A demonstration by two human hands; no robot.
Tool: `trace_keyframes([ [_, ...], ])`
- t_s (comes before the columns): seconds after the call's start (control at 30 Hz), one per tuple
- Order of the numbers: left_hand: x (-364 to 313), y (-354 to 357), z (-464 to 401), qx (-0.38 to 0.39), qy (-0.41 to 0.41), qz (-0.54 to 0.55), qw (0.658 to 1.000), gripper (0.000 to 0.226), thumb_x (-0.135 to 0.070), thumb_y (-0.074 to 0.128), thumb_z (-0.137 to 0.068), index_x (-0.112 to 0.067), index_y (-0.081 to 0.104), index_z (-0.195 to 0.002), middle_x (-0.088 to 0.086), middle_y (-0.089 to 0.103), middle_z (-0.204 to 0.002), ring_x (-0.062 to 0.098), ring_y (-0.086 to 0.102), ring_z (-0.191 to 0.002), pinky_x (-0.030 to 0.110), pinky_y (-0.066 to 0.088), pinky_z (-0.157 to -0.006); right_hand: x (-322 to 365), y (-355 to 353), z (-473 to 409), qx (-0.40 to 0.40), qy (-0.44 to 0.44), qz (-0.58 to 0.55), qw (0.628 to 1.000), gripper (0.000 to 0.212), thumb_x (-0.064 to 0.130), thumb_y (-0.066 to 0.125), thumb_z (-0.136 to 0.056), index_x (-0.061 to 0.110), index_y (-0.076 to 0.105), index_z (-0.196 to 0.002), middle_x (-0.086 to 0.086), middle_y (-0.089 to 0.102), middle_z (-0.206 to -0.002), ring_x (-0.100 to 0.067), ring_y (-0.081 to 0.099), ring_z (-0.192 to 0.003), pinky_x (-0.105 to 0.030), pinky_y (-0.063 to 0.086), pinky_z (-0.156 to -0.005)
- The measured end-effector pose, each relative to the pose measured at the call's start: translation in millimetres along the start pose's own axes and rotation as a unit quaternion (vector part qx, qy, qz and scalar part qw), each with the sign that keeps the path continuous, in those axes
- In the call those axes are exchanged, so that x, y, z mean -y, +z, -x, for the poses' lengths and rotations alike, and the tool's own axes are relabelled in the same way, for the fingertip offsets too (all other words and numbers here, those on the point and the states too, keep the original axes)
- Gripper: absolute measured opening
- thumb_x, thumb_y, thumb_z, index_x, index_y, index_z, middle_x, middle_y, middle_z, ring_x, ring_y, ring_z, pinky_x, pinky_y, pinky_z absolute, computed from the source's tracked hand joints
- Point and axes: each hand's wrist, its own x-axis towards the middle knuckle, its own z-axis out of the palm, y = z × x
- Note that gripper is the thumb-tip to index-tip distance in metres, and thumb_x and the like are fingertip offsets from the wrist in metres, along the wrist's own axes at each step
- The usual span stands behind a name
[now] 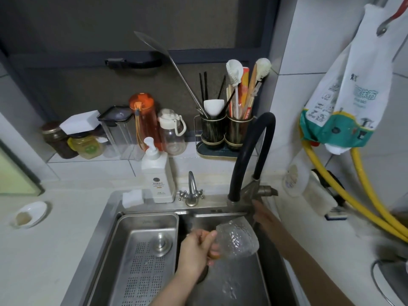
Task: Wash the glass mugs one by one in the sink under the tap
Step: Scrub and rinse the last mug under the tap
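Your left hand [194, 252] has the glass mug [237, 240] by its handle, fingers and thumb curled tight round it. The mug lies to the right of that grip, tipped on its side, long axis running roughly left-right w/ the base up toward the tap [251, 155] and the mouth down-right. It hangs over the sink [231, 283], not touching the bottom, and water seems to be spilling out below it.

Your right hand [261, 214] is up past the mug, at the tap's base by the lever; can't tell if it grips or just touches.

So the left hand is the one on the mug; the right is nearer the tap control.

Left of the grip sits a steel drain tray [141, 250]. Room on the right of the basin is free for turning the mug. Soap bottle [157, 173] stands behind the rim.
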Motion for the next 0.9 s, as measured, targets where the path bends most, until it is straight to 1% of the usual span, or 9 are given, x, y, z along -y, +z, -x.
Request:
trace_keyframes([
  [0.13, 4, -13, -1, -0.004, -0.051, -0.007, 0.999, 0.021, -0.026, 0.061, -0.091, -0.005, 0.06, -0.089, 0.016, 0.072, -0.076, 0.026, 0.068, -0.059, 0.02, 0.042, -0.033, 15, 41, 60, 0.031, 0.0, -0.086, 0.996, 0.05, 0.052, 0.065, -0.08, 0.04, 0.051, -0.126, 0.02, 0.051, -0.132, 0.001, 0.047, -0.123, -0.032, 0.036, -0.108],
  [0.23, 8, -24, 3, 0.007, -0.083, 0.008, 0.996, 0.023, -0.03, 0.064, -0.089, -0.007, 0.064, -0.09, 0.014, 0.071, -0.07, 0.024, 0.067, -0.054, 0.02, 0.042, -0.034, 15, 59, 81, 0.036, 0.009, -0.073, 0.997, 0.07, 0.051, 0.073, -0.068, 0.03, 0.05, -0.132, 0.011, 0.055, -0.13, -0.006, 0.053, -0.12, -0.032, 0.045, -0.102],
  [0.33, 12, -29, 16, 0.038, -0.055, 0.015, 0.998, 0.01, -0.024, 0.067, -0.087, -0.017, 0.064, -0.093, 0.005, 0.069, -0.074, 0.017, 0.065, -0.056, 0.021, 0.048, -0.044, 12, 74, 88, -0.038, 0.039, -0.082, 0.995, 0.028, 0.025, 0.068, -0.084, 0.03, 0.059, -0.111, 0.009, 0.062, -0.109, -0.001, 0.06, -0.096, -0.03, 0.052, -0.089],
  [0.43, 18, -36, 33, 0.095, 0.039, -0.054, 0.993, 0.029, -0.021, 0.071, -0.083, -0.032, 0.06, -0.108, -0.004, 0.064, -0.092, 0.006, 0.065, -0.078, 0.01, 0.047, -0.066, 17, 89, 101, -0.071, 0.053, -0.078, 0.993, 0.03, 0.024, 0.062, -0.089, 0.033, 0.054, -0.117, 0.013, 0.059, -0.114, 0.002, 0.056, -0.099, -0.013, 0.043, -0.077],
  [0.57, 21, -43, 49, 0.159, 0.075, -0.07, 0.982, 0.032, -0.015, 0.068, -0.086, -0.039, 0.055, -0.103, -0.006, 0.062, -0.09, -0.007, 0.057, -0.058, 0.009, 0.046, -0.061, 19, 108, 119, -0.095, 0.056, -0.079, 0.991, 0.024, 0.024, 0.057, -0.093, 0.03, 0.051, -0.114, 0.003, 0.058, -0.124, -0.007, 0.055, -0.106, -0.021, 0.045, -0.092],
  [0.67, 28, -49, 51, 0.157, 0.061, -0.038, 0.985, 0.029, -0.018, 0.066, -0.087, -0.045, 0.057, -0.091, -0.01, 0.061, -0.085, -0.002, 0.051, -0.063, 0.02, 0.05, -0.067, 32, 120, 131, -0.112, 0.071, -0.107, 0.985, 0.008, 0.029, 0.054, -0.093, 0.033, 0.056, -0.099, 0.012, 0.06, -0.097, -0.001, 0.056, -0.086, -0.017, 0.046, -0.067],
  [0.7, 31, -51, 51, 0.154, 0.058, -0.03, 0.986, 0.026, -0.021, 0.066, -0.087, -0.044, 0.058, -0.093, -0.008, 0.062, -0.085, 0.002, 0.051, -0.064, 0.023, 0.05, -0.067, 36, 122, 134, -0.114, 0.077, -0.116, 0.984, 0.007, 0.031, 0.052, -0.093, 0.035, 0.057, -0.097, 0.015, 0.058, -0.093, 0.001, 0.054, -0.084, -0.018, 0.044, -0.066],
  [0.77, 34, -56, 49, 0.156, 0.059, -0.028, 0.986, 0.017, -0.03, 0.065, -0.088, -0.039, 0.062, -0.102, -0.004, 0.065, -0.087, 0.005, 0.052, -0.066, 0.028, 0.052, -0.067, 36, 125, 139, -0.113, 0.086, -0.127, 0.982, 0.006, 0.036, 0.051, -0.093, 0.04, 0.055, -0.095, 0.016, 0.056, -0.095, -0.001, 0.053, -0.088, -0.022, 0.042, -0.073],
  [0.9, 41, -61, 53, 0.174, 0.025, 0.006, 0.984, 0.018, -0.037, 0.062, -0.089, -0.03, 0.069, -0.105, -0.009, 0.059, -0.067, 0.005, 0.051, -0.055, 0.018, 0.043, -0.049, 33, 133, 146, -0.145, 0.096, -0.125, 0.977, 0.004, 0.041, 0.056, -0.09, 0.045, 0.057, -0.091, 0.015, 0.061, -0.1, -0.005, 0.056, -0.095, -0.03, 0.044, -0.088],
])
